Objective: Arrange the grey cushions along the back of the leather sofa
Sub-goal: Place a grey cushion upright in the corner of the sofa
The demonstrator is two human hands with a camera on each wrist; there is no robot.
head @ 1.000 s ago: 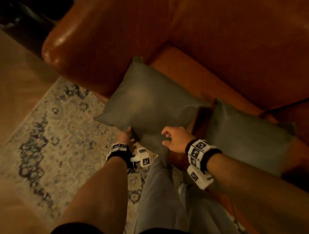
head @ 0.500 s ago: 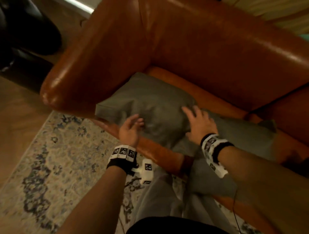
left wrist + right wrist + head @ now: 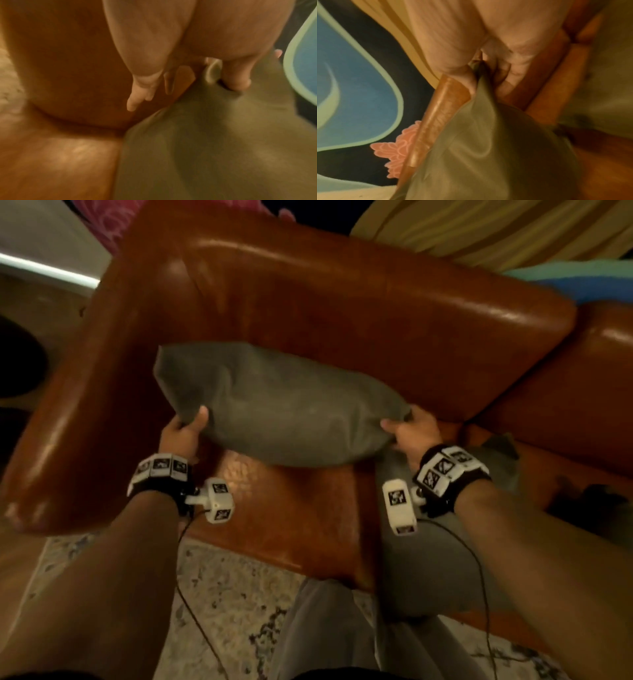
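A grey cushion (image 3: 284, 405) stands tilted against the back of the brown leather sofa (image 3: 342, 313), close to the left armrest (image 3: 68, 412). My left hand (image 3: 183, 431) grips its lower left edge, thumb on the front. My right hand (image 3: 411, 429) pinches its right corner. The left wrist view shows fingers (image 3: 236, 75) curled into the grey cushion (image 3: 214, 148). In the right wrist view the fabric of the grey cushion (image 3: 479, 142) is bunched between the fingers (image 3: 505, 75). A second grey cushion (image 3: 431, 559) lies flat on the seat under my right forearm.
The seat (image 3: 291, 518) in front of the held cushion is bare leather. A patterned rug (image 3: 222, 604) covers the floor before the sofa. Yellow and blue fabric (image 3: 496, 234) hangs behind the backrest. A second sofa section (image 3: 582, 392) continues to the right.
The cushion lay flat on the seat with my hands loose on it. Both hands now grip its ends and it is raised, standing against the backrest.
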